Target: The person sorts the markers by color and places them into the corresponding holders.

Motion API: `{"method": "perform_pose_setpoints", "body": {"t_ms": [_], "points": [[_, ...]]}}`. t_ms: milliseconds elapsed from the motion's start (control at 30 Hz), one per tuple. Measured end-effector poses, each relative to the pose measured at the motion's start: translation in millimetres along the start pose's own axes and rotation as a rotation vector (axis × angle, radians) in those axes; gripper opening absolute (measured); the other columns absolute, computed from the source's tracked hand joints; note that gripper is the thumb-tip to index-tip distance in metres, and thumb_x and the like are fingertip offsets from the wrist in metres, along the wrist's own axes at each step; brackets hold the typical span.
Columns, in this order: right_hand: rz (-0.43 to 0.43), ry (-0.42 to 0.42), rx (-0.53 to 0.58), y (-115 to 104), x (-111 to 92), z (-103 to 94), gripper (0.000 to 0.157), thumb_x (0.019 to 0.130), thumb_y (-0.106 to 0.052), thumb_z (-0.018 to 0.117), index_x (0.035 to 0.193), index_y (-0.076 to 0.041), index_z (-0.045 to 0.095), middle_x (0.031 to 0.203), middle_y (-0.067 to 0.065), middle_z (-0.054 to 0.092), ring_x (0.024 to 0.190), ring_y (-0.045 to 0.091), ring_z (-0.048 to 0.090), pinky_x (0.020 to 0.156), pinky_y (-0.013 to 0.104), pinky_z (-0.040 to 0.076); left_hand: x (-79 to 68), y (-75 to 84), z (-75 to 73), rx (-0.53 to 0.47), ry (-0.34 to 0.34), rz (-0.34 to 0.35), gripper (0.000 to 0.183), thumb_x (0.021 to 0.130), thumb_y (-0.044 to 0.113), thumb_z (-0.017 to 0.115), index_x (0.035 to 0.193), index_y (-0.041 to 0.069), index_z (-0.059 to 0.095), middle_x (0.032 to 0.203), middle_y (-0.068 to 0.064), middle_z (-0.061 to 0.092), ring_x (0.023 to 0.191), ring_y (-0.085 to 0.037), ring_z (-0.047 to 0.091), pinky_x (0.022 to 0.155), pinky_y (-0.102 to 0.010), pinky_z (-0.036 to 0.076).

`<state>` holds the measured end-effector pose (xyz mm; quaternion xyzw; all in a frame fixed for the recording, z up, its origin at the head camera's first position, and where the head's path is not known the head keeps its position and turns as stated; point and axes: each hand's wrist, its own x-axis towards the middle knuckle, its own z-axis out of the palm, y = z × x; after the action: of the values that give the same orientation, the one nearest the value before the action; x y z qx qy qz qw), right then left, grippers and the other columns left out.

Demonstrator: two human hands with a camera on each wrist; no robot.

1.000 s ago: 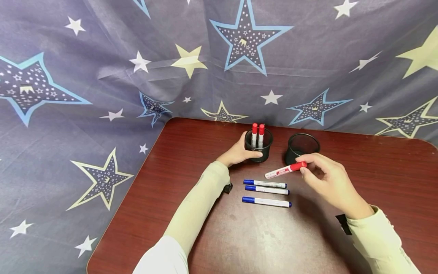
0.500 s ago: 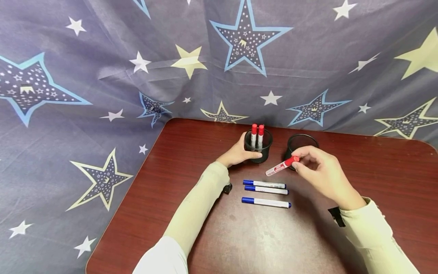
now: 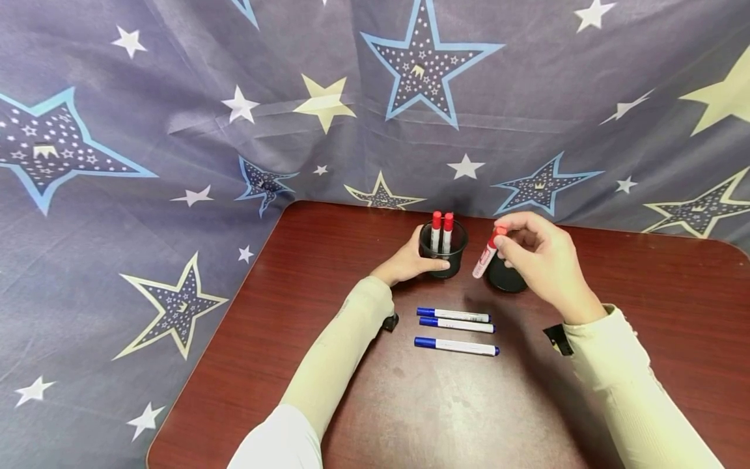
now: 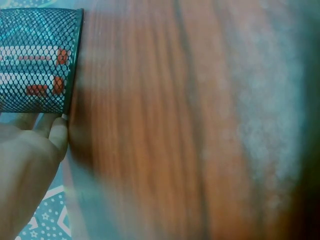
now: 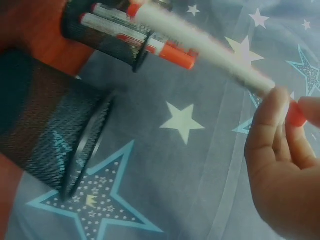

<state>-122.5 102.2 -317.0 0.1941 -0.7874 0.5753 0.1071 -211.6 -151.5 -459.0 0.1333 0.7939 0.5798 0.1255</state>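
In the head view my left hand (image 3: 407, 264) holds a black mesh pen cup (image 3: 456, 256), thumb across its front and fingers around its far side. Two red-capped markers (image 3: 448, 234) stand upright in this cup, caps up. The left wrist view shows them through the mesh (image 4: 30, 100). My right hand (image 3: 541, 260) pinches a third red marker (image 3: 485, 259) by its cap, raised above the table and tilted, tip pointing down. Behind that hand stands a second mesh cup (image 3: 505, 277), its rim mostly hidden in the head view. The right wrist view shows its rim and side (image 5: 55, 130).
Three blue-capped markers (image 3: 456, 346) lie roughly parallel on the brown table (image 3: 387, 404), in front of the cups. A star-patterned cloth (image 3: 375, 104) hangs right behind the table's back edge and along its left side.
My right hand has lifted the red marker up and back, over toward the second cup, and turned it steeper. The left hand and its cup have stayed in place.
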Motion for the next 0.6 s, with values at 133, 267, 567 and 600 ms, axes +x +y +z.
{"method": "perform_pose_setpoints", "body": {"t_ms": [133,267,567,600], "points": [[-0.016,0.031,0.020,-3.1,15.1,4.2,0.021,0.092,0.003,0.068,0.113,0.003,0.068,0.091,0.005,0.069,0.068,0.011,0.066,0.058,0.018,0.052,0.2,-0.1,-0.5,0.007,-0.001,0.001,0.096,0.079,0.019,0.087,0.153,0.015,0.026,0.136,-0.009,0.053,0.122,-0.017,0.051,0.108,-0.031,0.035],[-0.037,0.062,0.026,-3.7,28.2,11.0,0.020,0.092,0.002,0.070,0.112,0.002,0.070,0.085,0.002,0.069,0.065,0.007,0.065,0.057,0.019,0.052,0.3,-0.7,-0.8,0.023,0.001,0.004,0.095,0.079,0.019,0.087,0.152,0.015,0.026,0.135,-0.009,0.054,0.122,-0.016,0.052,0.108,-0.030,0.035],[-0.016,0.132,-0.046,14.0,46.7,27.2,0.020,0.093,-0.003,0.070,0.113,0.001,0.069,0.082,0.018,0.068,0.060,0.001,0.059,0.055,0.016,0.049,0.2,0.4,-0.1,0.024,0.010,-0.003,0.096,0.078,0.019,0.088,0.152,0.015,0.026,0.134,-0.009,0.055,0.120,-0.017,0.053,0.107,-0.029,0.036],[-0.017,0.133,-0.052,16.8,47.5,28.3,0.020,0.094,-0.004,0.071,0.113,0.000,0.069,0.082,0.017,0.068,0.060,0.001,0.060,0.055,0.016,0.049,0.3,0.6,0.0,0.023,0.010,-0.004,0.096,0.078,0.019,0.088,0.152,0.014,0.026,0.134,-0.009,0.055,0.120,-0.017,0.053,0.107,-0.029,0.036]]}}
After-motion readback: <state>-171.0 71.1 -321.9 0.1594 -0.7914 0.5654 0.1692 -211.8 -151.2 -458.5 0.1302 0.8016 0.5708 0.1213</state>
